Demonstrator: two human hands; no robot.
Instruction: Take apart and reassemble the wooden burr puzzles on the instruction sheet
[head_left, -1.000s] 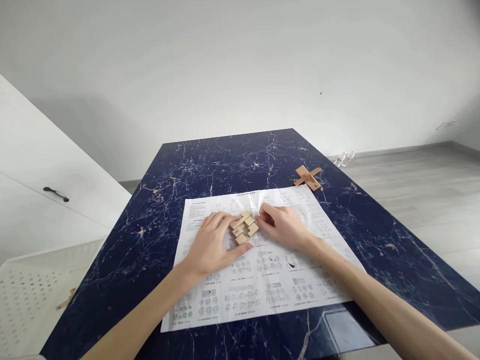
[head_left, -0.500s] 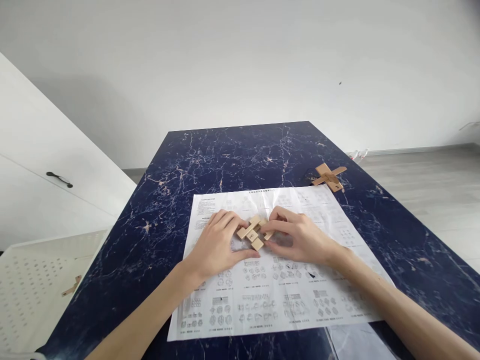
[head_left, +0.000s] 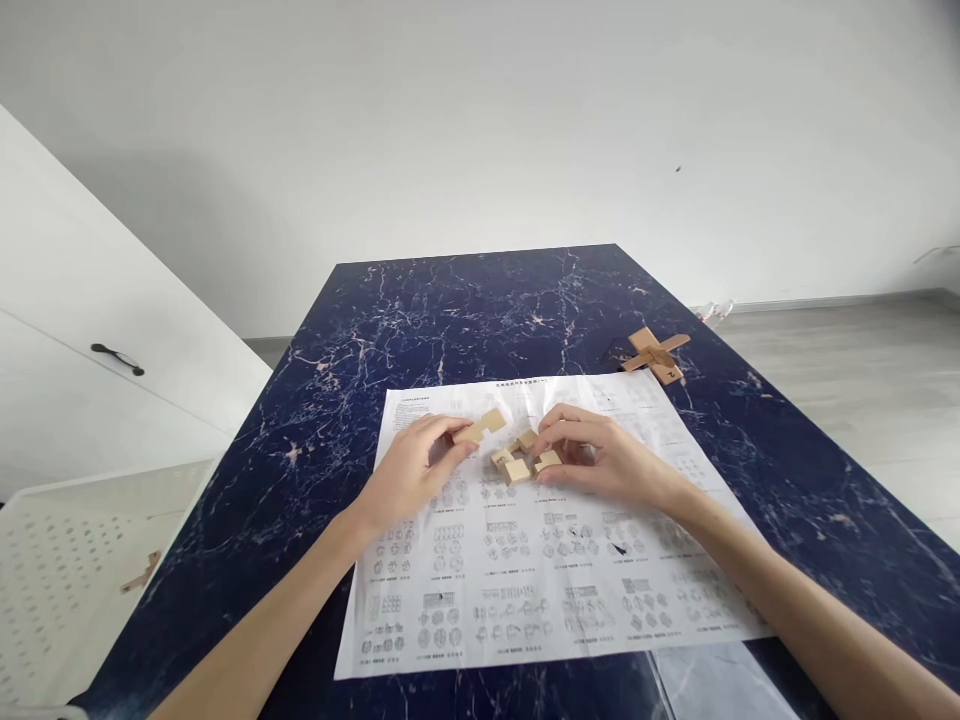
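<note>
Between the thumb and fingers of my left hand [head_left: 415, 460] is a notched wooden puzzle piece [head_left: 481, 427], lifted just above the sheet. My right hand [head_left: 592, 450] grips the right side of several joined wooden puzzle pieces [head_left: 516, 468], with thumb below and fingers above. A gap separates the left piece from this cluster. Both lie over a printed instruction sheet [head_left: 517, 620] covered in small diagrams and text. My right fingers partly hide the cluster's right end.
A cross-shaped wooden puzzle [head_left: 655, 356] sits at the sheet's upper right corner on the dark blue marbled table [head_left: 465, 320]. To the left stand a white cabinet [head_left: 112, 300] and a white perforated basket [head_left: 67, 570]. A clear sheet [head_left: 712, 685] lies at the near edge.
My left hand has pulled one notched piece up and left, away from the cluster. My right hand has stayed nearly in place on the other pieces.
</note>
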